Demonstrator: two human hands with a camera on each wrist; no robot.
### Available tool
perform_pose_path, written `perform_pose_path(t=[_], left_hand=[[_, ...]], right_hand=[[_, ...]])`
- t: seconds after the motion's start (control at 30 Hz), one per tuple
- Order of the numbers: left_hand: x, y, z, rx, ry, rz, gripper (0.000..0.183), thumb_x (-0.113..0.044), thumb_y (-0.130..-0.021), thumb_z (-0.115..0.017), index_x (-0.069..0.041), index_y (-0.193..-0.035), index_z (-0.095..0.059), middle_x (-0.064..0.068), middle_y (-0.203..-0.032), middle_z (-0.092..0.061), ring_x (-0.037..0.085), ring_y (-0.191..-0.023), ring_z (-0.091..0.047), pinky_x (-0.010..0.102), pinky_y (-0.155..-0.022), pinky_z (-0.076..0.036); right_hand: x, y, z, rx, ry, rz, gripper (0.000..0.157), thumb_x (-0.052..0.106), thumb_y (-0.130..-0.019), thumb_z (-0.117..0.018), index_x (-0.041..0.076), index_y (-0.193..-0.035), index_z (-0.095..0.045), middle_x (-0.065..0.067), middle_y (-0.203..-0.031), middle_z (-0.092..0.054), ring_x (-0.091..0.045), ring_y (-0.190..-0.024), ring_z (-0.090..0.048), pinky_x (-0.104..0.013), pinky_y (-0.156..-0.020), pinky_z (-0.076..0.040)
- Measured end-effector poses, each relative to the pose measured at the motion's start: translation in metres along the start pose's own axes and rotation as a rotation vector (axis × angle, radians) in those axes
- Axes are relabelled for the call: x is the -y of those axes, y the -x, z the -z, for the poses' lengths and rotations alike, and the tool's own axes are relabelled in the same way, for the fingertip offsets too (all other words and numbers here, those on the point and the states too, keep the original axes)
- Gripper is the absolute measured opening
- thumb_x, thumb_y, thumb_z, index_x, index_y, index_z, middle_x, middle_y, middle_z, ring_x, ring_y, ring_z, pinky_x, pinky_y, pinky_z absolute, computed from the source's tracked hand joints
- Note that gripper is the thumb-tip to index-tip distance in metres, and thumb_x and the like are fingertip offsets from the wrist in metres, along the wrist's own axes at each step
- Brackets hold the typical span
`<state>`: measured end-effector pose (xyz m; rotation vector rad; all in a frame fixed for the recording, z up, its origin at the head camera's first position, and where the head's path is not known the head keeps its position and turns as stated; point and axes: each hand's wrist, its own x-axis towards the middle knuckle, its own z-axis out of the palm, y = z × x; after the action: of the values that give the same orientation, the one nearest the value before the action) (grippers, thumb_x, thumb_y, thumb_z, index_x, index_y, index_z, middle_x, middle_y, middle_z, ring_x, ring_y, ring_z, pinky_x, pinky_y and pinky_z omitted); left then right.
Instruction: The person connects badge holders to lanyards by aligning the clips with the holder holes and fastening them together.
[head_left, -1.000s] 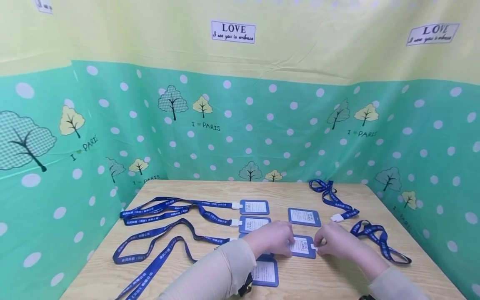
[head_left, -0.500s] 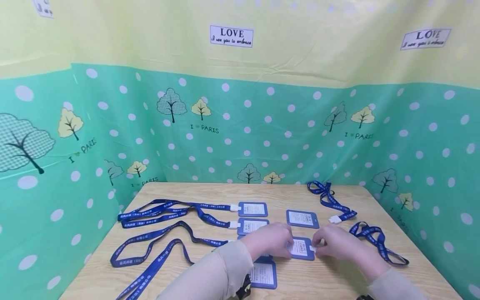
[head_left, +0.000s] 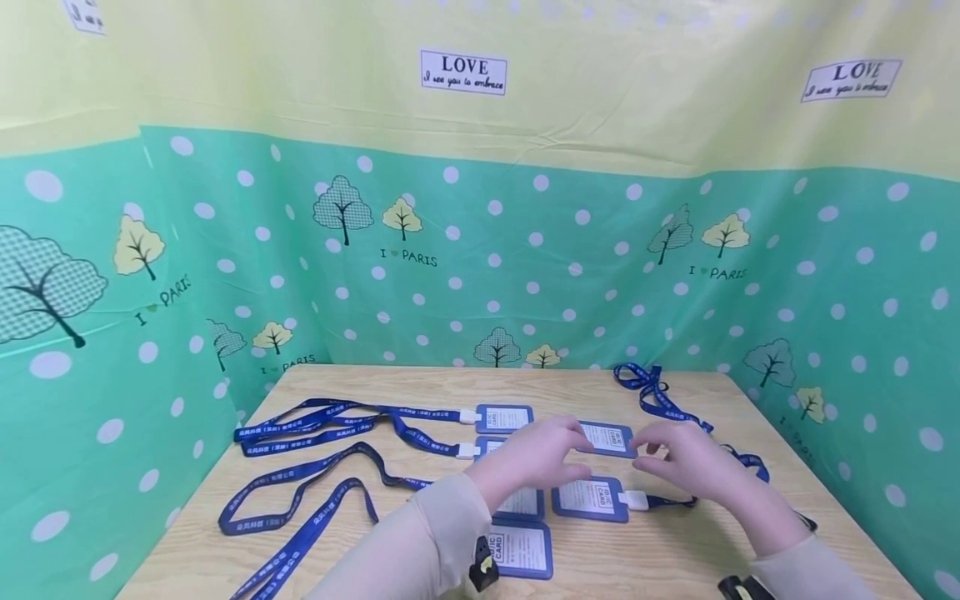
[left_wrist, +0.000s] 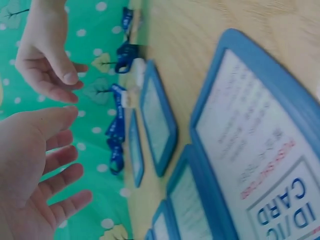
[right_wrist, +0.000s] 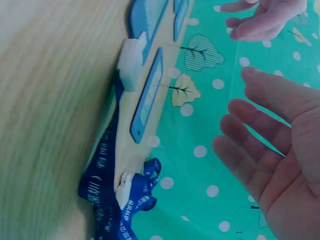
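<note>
My left hand hovers over the badge holders with its fingers spread and relaxed, holding nothing. Across a small gap, my right hand is also raised off the table, its fingers loosely bent around nothing. Below them lies a blue-rimmed ID badge holder; a white clip joins it to a dark blue lanyard. Behind it, a second badge holder shows between the hands with no strap at its slot. The right wrist view shows that other lanyard's white clip lying apart from it.
Several badge holders lie in a column at the table's middle, their blue lanyards stretched left. Another lanyard sits at the back right. A green and yellow curtain surrounds the wooden table.
Both hands have let go of the near badge holder and its white clip and lifted away toward the far one. The near holder now lies joined to its lanyard.
</note>
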<state>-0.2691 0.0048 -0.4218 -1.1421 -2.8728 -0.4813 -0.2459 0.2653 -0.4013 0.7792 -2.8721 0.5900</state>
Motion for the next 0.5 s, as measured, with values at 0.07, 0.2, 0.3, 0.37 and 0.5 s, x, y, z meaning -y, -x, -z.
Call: perform_pose_path(t=[0.07,0.2,0.3,0.37,0.5], left_hand=[[0.001,0.0,0.005,-0.034,0.011,0.01,0.039,-0.045,-0.095,-0.071,-0.028,-0.13,-0.07,-0.01,-0.133,-0.06,0.009,-0.121,-0.058,0.03,-0.099,-0.051],[0.003,-0.001,0.011,-0.112,0.004,0.021,0.042,-0.045,-0.096,-0.07,-0.026,-0.133,-0.068,-0.008,-0.135,-0.059,0.011,-0.124,-0.057,0.031,-0.101,-0.05],[0.005,-0.002,0.015,-0.172,-0.014,0.022,0.045,-0.044,-0.096,-0.069,-0.024,-0.137,-0.065,-0.006,-0.138,-0.058,0.013,-0.128,-0.054,0.032,-0.105,-0.048],[0.006,-0.003,0.017,-0.199,-0.015,0.025,0.048,-0.044,-0.097,-0.069,-0.024,-0.14,-0.063,-0.006,-0.141,-0.056,0.013,-0.13,-0.053,0.032,-0.107,-0.046],[0.006,-0.005,0.021,-0.23,0.01,0.041,0.051,-0.042,-0.097,-0.069,-0.022,-0.143,-0.06,-0.004,-0.145,-0.053,0.014,-0.134,-0.049,0.032,-0.109,-0.044]], right_hand=[[0.0,-0.001,0.002,-0.038,-0.003,0.019,0.019,0.019,-0.089,-0.08,0.018,-0.108,-0.076,0.0,-0.107,-0.073,-0.022,-0.096,-0.068,-0.034,-0.073,-0.06],[-0.002,-0.002,0.003,-0.095,-0.006,0.041,0.027,0.019,-0.09,-0.079,0.015,-0.116,-0.075,-0.011,-0.122,-0.07,-0.034,-0.109,-0.066,-0.039,-0.077,-0.062],[-0.005,-0.004,0.004,-0.131,0.013,0.039,0.037,0.02,-0.089,-0.08,0.012,-0.124,-0.072,-0.018,-0.133,-0.063,-0.042,-0.119,-0.061,-0.051,-0.087,-0.058],[-0.007,-0.005,0.006,-0.149,0.026,0.044,0.042,0.022,-0.09,-0.08,0.01,-0.129,-0.069,-0.02,-0.137,-0.06,-0.046,-0.123,-0.057,-0.06,-0.093,-0.053],[-0.01,-0.008,0.009,-0.159,0.024,0.043,0.05,0.024,-0.091,-0.079,0.009,-0.136,-0.064,-0.022,-0.144,-0.053,-0.049,-0.13,-0.049,-0.066,-0.098,-0.046]])
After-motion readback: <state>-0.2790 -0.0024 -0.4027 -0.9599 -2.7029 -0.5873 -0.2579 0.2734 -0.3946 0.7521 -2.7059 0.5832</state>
